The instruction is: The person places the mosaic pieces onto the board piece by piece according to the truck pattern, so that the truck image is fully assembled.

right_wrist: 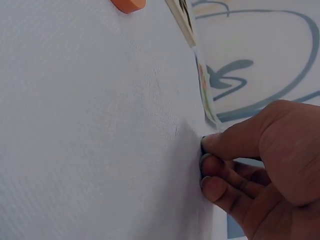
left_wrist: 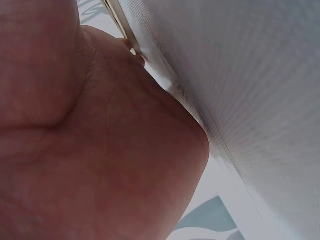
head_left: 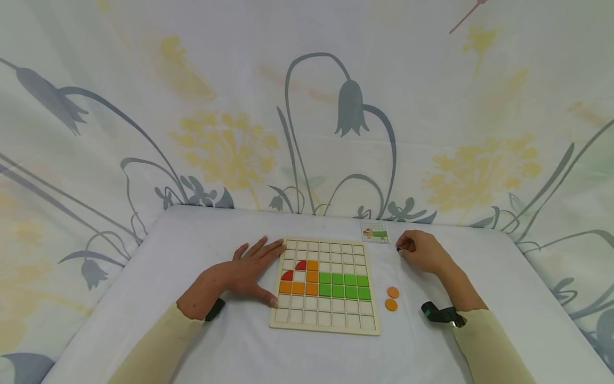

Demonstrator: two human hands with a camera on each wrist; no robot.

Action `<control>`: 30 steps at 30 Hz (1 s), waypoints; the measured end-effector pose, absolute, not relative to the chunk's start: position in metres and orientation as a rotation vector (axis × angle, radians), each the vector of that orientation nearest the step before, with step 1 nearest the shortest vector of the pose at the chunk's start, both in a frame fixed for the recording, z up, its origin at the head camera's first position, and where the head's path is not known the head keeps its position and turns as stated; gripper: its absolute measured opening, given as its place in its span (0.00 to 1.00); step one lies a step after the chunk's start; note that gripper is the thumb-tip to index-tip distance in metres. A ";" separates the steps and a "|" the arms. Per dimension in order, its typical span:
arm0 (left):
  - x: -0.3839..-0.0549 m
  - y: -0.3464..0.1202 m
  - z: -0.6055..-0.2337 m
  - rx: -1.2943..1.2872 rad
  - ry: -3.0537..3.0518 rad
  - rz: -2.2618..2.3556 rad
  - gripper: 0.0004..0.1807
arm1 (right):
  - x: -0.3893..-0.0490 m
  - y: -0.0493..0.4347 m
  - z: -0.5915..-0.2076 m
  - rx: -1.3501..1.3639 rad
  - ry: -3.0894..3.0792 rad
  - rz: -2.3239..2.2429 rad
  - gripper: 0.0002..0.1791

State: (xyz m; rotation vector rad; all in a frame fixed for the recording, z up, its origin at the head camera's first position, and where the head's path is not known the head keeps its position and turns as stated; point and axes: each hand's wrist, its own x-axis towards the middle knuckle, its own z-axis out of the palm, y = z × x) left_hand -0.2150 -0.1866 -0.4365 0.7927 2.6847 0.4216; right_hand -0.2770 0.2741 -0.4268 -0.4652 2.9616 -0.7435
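A square wooden grid board [head_left: 323, 319] lies on the white cloth, with red, orange and green tiles set in some of its cells. My left hand [head_left: 247, 273] is spread flat at the board's left side, its fingertips and thumb touching that edge; the left wrist view is mostly filled by its palm [left_wrist: 110, 135]. To the right of the board, my right hand [head_left: 422, 252] pinches a small dark piece [head_left: 399, 249] at the cloth. The right wrist view shows the fingers [right_wrist: 215, 187] close to the cloth, covering most of this piece.
Two round orange discs [head_left: 392, 298] lie just right of the board. A small picture card [head_left: 376, 233] rests behind the board's far right corner, near the right hand. A flower-printed cloth [head_left: 307, 133] hangs behind the table.
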 end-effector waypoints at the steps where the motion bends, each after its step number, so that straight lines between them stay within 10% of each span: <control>1: -0.215 -0.187 -0.436 0.792 2.685 0.423 0.71 | -0.277 0.274 -0.426 -0.478 2.963 -0.735 0.04; 30: -0.214 -0.187 -0.434 0.807 2.672 0.465 0.70 | -0.269 0.237 -0.426 -0.757 3.151 -0.526 0.08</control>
